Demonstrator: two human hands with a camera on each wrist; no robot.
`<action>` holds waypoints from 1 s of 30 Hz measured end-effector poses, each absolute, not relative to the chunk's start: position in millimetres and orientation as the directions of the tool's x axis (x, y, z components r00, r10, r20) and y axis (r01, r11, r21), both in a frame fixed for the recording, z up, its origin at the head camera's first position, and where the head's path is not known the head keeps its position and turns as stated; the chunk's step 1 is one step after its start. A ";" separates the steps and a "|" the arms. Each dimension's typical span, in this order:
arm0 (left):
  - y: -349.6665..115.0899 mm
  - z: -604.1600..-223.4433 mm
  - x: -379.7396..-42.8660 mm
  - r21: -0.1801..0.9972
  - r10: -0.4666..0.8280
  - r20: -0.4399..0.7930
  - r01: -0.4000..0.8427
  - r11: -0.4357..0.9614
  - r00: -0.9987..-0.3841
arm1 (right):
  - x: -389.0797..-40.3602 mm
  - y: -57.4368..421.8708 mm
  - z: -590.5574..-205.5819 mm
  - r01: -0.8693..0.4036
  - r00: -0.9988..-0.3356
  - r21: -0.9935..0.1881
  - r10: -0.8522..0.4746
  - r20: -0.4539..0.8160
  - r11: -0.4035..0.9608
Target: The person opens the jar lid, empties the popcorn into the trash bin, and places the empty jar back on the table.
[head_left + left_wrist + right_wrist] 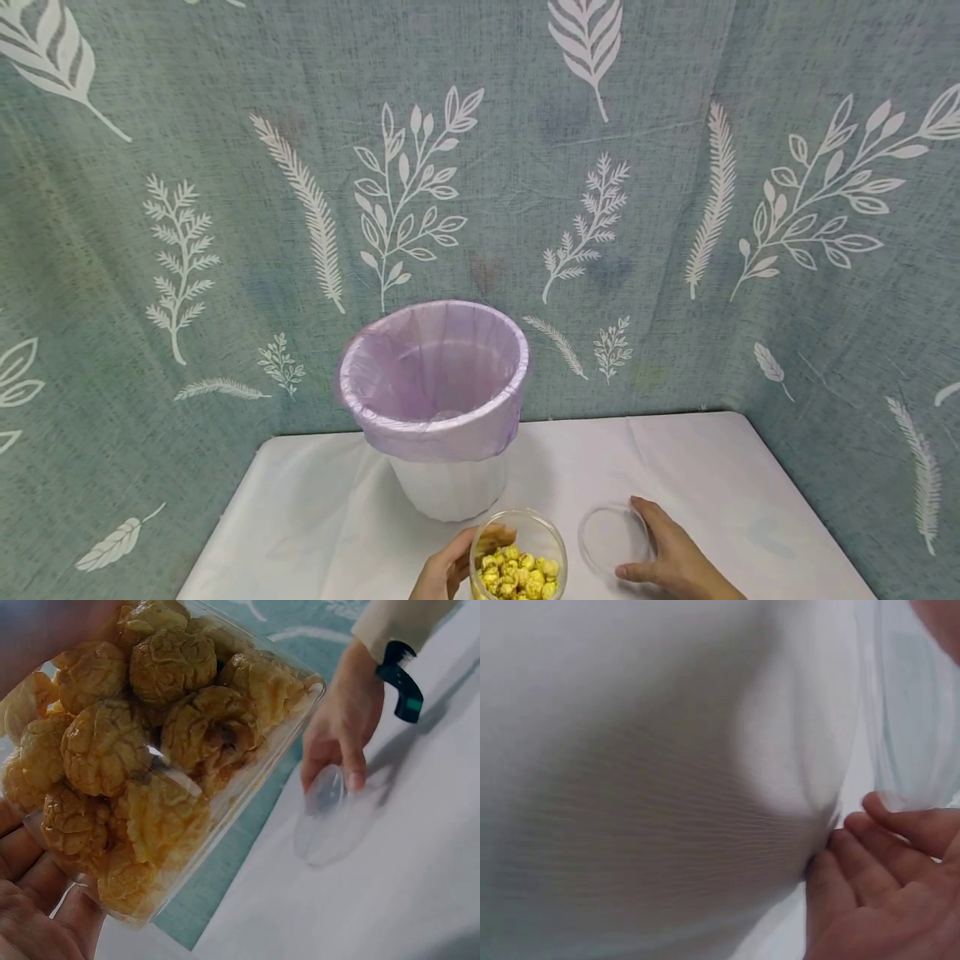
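My left hand (444, 570) grips a clear round jar (557, 546) from its left side. Yellow ball-shaped popcorn (517, 577) lies in the lower part of the jar, whose top is uncovered. In the left wrist view the popcorn (112, 750) fills much of the picture behind the clear wall. To the right of the jar, my right hand (671, 554) pinches a thin, clear round lid (609, 542) at its edge. The right wrist view catches part of the lid (907, 712) above my fingertips (881, 802).
A white bin (450, 492) with a purple bag (442, 442) folded over its rim stands on the white-covered table (300, 517), just beyond the jar. Green cloth (480, 208) with white leaf patterns hangs behind and at both sides.
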State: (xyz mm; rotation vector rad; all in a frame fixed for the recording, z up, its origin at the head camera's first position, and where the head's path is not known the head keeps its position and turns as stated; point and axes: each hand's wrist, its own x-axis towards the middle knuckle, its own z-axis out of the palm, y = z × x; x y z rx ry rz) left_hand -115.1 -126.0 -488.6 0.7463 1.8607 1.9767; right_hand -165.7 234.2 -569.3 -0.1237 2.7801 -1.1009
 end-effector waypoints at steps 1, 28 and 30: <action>-126.2 -488.3 -114.8 0.988 0.566 0.151 0.117 -0.096 -0.810 | -166.3 235.1 -569.1 -0.033 -0.985 -0.683 -0.141 -0.102 0.730; -136.5 -495.7 -116.7 0.989 0.536 0.144 0.107 -0.099 -0.832 | -169.6 240.9 -559.7 -0.048 -0.988 -0.599 -0.125 -0.089 0.800; -137.0 -495.8 -116.3 0.989 0.533 0.147 0.106 -0.107 -0.834 | -170.0 241.2 -556.3 -0.046 -0.991 -0.598 -0.110 -0.071 0.800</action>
